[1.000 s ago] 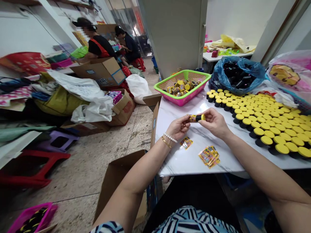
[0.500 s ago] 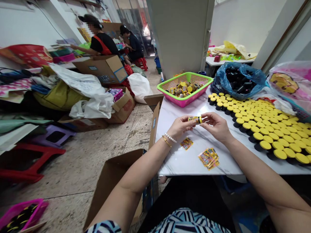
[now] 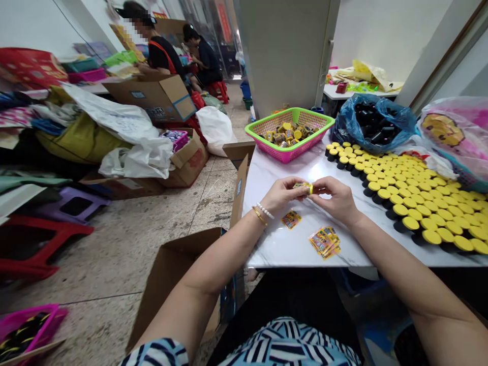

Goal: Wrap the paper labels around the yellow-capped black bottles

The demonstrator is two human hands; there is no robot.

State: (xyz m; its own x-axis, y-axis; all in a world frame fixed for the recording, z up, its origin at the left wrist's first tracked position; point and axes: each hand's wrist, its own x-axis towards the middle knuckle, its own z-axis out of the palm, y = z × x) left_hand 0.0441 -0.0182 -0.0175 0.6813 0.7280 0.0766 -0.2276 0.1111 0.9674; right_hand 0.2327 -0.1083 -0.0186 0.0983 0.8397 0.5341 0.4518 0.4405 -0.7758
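A small yellow-and-black tube (image 3: 306, 188) is pinched between my left hand (image 3: 283, 195) and right hand (image 3: 334, 199), both clamped on it just above the marble worktop (image 3: 274, 249). 1 label (image 3: 291, 219) and a small pile of labels (image 3: 324, 242) lie below. Rows of yellow caps (image 3: 412, 203) fill the worktop to my right, a pink basket (image 3: 290, 154) sits ahead, and a cardboard box (image 3: 171, 267) stands on the tiled floor (image 3: 125, 269) to my left.

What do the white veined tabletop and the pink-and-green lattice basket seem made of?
The white veined tabletop looks like marble or marble-effect laminate, going by its grey veins and sheen. The pink-and-green lattice basket looks like moulded plastic, with uniform colour.
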